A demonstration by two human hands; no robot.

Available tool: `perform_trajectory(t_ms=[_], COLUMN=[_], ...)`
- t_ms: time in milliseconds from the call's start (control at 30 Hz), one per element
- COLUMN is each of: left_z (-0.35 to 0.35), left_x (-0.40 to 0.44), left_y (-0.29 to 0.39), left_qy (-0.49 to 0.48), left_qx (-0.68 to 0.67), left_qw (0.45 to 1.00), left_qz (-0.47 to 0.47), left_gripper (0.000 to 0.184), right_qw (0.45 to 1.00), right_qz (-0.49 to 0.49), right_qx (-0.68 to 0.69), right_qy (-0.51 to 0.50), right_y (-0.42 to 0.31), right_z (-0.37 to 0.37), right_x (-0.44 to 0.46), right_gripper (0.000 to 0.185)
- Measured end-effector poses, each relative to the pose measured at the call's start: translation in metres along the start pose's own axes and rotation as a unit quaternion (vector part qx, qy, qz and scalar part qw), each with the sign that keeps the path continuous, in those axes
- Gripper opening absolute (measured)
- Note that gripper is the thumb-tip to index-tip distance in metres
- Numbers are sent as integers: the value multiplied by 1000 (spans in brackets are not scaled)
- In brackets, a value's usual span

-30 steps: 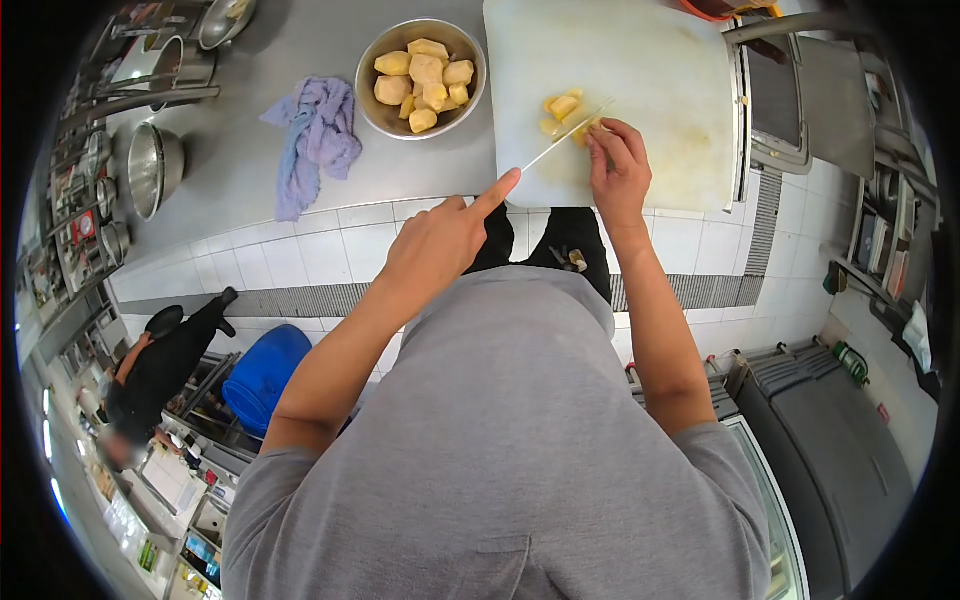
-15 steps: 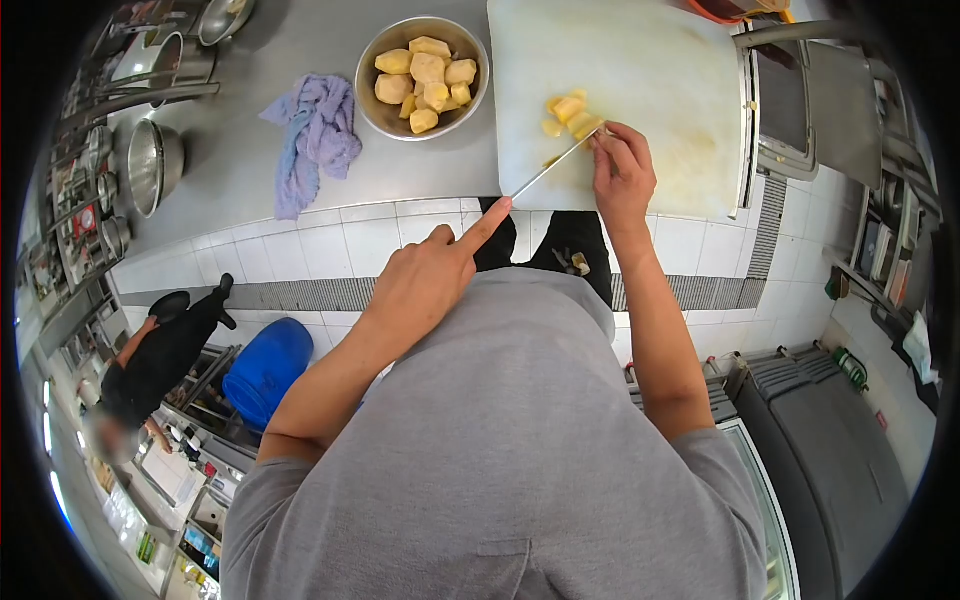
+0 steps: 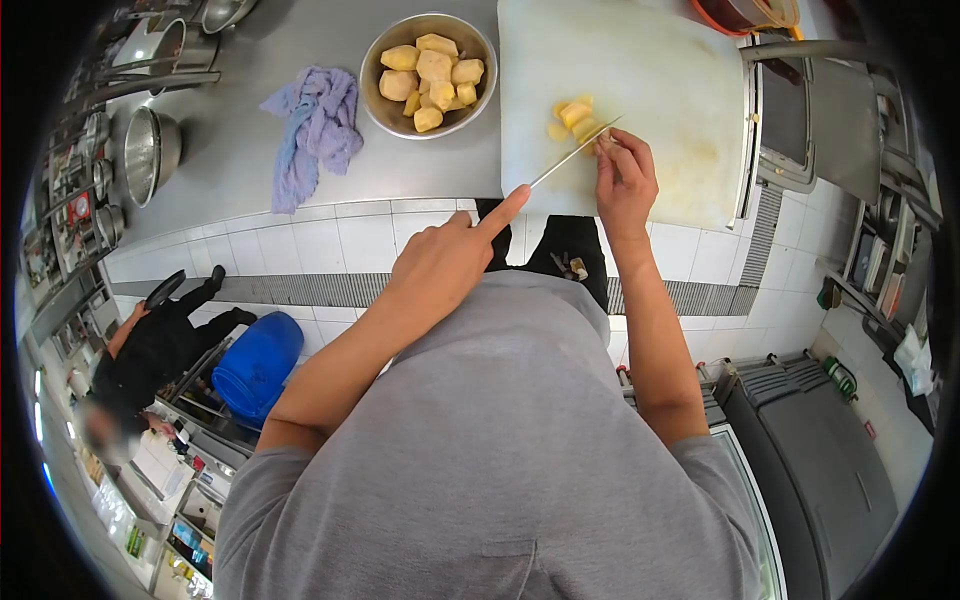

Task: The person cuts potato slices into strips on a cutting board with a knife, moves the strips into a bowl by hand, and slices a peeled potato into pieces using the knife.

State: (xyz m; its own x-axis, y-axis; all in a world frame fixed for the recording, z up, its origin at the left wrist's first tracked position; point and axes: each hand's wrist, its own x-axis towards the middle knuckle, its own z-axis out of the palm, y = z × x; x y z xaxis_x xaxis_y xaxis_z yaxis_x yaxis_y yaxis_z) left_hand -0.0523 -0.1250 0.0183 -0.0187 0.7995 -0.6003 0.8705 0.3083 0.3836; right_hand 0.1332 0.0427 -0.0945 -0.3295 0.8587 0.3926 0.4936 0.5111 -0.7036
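Note:
My left hand (image 3: 450,255) is closed around the handle of a knife (image 3: 575,155), index finger stretched along it. The blade slants up and right across the white cutting board (image 3: 680,70), its tip beside my right fingertips. My right hand (image 3: 627,180) is curled, its fingertips pinching a potato piece (image 3: 590,148) at the blade, mostly hidden by knife and fingers. Cut yellow potato chunks (image 3: 574,112) lie just beyond the blade. Left of the board stands a metal bowl (image 3: 372,105) holding several peeled potatoes (image 3: 434,67).
A purple cloth (image 3: 325,130) lies on the steel counter (image 3: 230,160). Metal bowls (image 3: 150,155) stand farther left, and an orange-rimmed container (image 3: 745,15) at the back right. A person in black (image 3: 150,345) is at the left, near a blue barrel (image 3: 258,365).
My left hand has pushed the knife forward and right, so its tip now reaches past my right fingertips. The person at the left has shifted their legs and lifted a dark round object.

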Motion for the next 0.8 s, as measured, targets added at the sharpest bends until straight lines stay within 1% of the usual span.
perform_trajectory(t_ms=[33,67,100,133,167,200,233,267,300,367,433,500,567,600,633,667,700,733,767,800], left_z=[0,4,9,15,17,15,14,13,13,15,14,9,6,5,5,6,7,9,12,13], left_x=[2,7,11,21,36,45,45,44,42,31,24,20,19,20,20,20,20,18,14,12], left_y=[0,-2,-5,-5,-1,1,2,3,4,3,-2,-7,-9,-10,-10,-9,-8,-8,-7,-7], left_qy=[-2,27,55,56,77,100,107,98,88,89,89,80,74,68,72,85,97,100,99,97], left_qx=[1,-17,-35,-35,-41,-48,-48,-55,-63,-55,-47,-127,-147,-169,-172,-135,-98,-100,-52,-3], left_qw=[1000,999,997,997,995,992,991,992,993,993,994,987,985,981,980,985,989,988,993,995], left_qz=[0,17,34,34,44,56,59,57,55,46,38,57,60,62,62,60,56,54,43,33], left_gripper=[93,93,94,94,93,93,93,93,92,91,91,89,88,88,88,89,90,90,91,93], right_qw=[1000,1000,1000,1000,1000,1000,1000,1000,1000,999,999,999,1000,1000,998,996,996,992,984,989], right_qz=[-10,-20,-17,-1,11,4,-8,-19,-23,0,0,1,26,23,45,68,64,58,51,16], right_qx=[7,13,12,12,14,14,7,0,-1,-3,-13,-25,-10,-12,-34,-56,-56,-113,-170,-148], right_qy=[3,5,5,-4,-12,-8,-14,-20,-19,-44,-41,-38,-12,-12,1,12,9,4,-1,-7], right_y=[1,1,1,0,-1,-1,-2,-4,-6,-10,-12,-11,-9,-8,-6,-8,-11,-14,-16,-19], right_z=[0,-1,-2,-2,-2,-2,-3,-5,-6,-3,-1,0,-2,-6,-11,-15,-20,-25,-30,-31], right_x=[0,1,-2,-3,0,2,2,3,4,3,2,1,2,3,4,5,5,4,3,4], right_gripper=[13,12,12,13,13,13,18,24,24,35,37,40,37,37,39,42,42,42,43,49])
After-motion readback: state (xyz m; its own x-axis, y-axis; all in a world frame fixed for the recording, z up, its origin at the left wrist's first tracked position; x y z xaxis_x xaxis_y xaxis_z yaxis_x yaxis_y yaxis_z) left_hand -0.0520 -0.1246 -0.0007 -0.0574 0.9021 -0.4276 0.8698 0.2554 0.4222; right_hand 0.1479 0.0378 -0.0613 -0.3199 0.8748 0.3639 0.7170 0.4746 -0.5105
